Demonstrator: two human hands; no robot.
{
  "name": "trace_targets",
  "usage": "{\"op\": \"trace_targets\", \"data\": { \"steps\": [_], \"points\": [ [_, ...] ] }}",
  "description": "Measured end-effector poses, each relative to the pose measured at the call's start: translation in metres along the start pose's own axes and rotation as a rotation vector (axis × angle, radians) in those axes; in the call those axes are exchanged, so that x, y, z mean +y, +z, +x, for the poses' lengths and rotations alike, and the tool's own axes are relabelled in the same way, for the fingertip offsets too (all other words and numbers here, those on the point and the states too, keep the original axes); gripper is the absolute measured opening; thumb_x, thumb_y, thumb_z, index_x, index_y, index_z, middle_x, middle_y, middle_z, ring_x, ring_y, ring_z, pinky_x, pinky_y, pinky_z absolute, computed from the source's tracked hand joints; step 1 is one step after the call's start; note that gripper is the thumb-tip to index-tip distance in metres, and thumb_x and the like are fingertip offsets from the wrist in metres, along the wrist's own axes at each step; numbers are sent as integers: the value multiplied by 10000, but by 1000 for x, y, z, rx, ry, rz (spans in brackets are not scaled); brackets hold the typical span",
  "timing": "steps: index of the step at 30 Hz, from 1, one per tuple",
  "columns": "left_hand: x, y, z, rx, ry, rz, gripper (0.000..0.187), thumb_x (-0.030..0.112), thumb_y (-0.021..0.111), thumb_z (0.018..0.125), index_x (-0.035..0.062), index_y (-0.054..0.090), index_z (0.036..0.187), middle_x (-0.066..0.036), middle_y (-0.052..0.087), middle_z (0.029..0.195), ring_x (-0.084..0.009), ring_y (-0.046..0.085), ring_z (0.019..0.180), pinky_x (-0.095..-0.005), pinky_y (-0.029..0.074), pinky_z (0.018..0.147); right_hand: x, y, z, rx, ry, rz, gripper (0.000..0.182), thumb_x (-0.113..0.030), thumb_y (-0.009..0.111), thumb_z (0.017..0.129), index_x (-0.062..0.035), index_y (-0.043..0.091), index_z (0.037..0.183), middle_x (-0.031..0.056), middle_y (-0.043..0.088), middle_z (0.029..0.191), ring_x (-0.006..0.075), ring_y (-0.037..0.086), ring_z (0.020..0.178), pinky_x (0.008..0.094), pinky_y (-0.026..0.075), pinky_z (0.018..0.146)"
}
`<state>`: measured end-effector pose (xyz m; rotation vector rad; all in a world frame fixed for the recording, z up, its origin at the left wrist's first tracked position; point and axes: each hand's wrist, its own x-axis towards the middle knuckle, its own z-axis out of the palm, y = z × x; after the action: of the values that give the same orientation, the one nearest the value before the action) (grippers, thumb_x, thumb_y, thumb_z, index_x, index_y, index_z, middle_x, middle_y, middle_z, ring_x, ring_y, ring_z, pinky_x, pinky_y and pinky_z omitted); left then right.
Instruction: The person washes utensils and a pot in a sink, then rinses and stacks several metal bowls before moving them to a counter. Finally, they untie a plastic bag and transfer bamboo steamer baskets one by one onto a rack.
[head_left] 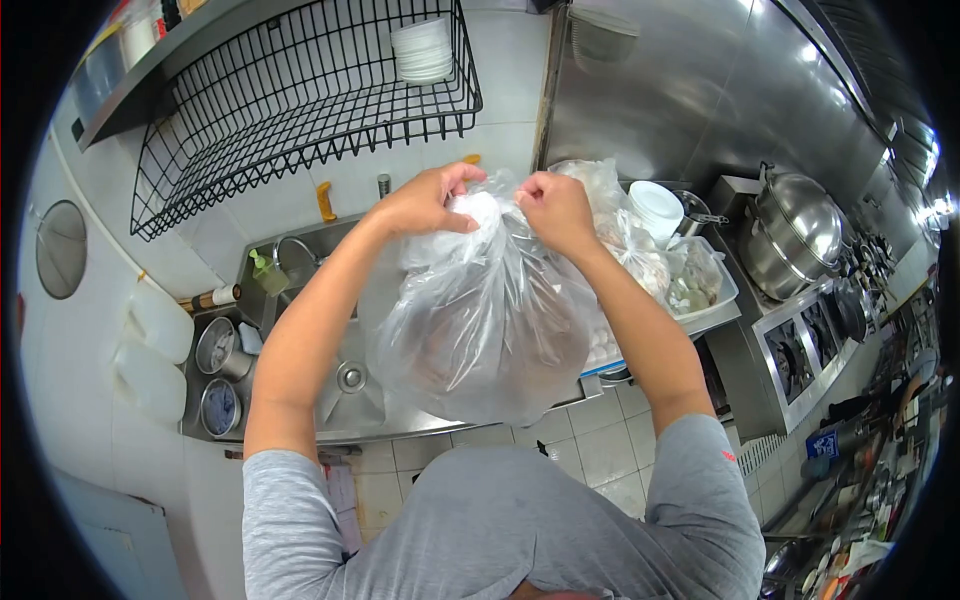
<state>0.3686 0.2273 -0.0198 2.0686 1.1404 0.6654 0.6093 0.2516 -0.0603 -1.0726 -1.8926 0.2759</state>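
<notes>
Clear plastic swells out in front of the person's grey clothing (520, 510): one full bag (480, 335), its brownish contents blurred through the film. Its bulk lies on the body side of both hands, the long axis running roughly straight out to a gathered neck (486, 208) by the wall. There the left grip (425, 205) curls thumb and fingers around the whitish bunch, while the right grip (558, 212) pinches film just beside it; neither is clearly nearer. From where I stand, I can't tell whether the bag rests on the sink (335, 408) or hangs free. Farther right, more filled bags (640, 260) crowd the tabletop (722, 314). Beyond, a black wire rack (300, 110) holds stacked white bowls (422, 52).
</notes>
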Motion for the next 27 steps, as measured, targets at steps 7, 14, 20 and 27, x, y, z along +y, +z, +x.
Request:
{"op": "trace_targets", "data": {
  "steps": [7,14,20,27],
  "points": [
    [10,7,-2,114,114,-76,910,-29,792,704,114,436,1530,41,469,956,-89,502,809,-239,452,766,-27,-33,-22,185,-152,-39,156,-174,721,812,-40,731,892,128,725,878,296,688,890,445,524,736],
    [7,5,3,47,73,-234,936,-76,736,684,96,415,1547,38,462,927,-95,499,839,-240,456,801,-46,-16,25,-339,-247,-241,159,-187,710,743,-52,744,819,165,737,874,336,704,815,431,557,754],
    [-8,9,4,5,88,-309,888,-68,737,704,83,435,1525,58,440,909,-69,474,839,-226,432,798,-42,6,16,-245,-281,-362,143,-182,686,719,-40,683,716,162,703,758,367,686,740,480,547,683],
    [1,4,-2,-34,71,-183,772,-20,706,766,80,464,1491,53,448,909,-76,475,846,-233,424,793,-32,-2,-30,-34,-59,-240,159,-185,690,723,-27,673,712,168,691,762,372,669,747,496,535,685]
  ]
}}
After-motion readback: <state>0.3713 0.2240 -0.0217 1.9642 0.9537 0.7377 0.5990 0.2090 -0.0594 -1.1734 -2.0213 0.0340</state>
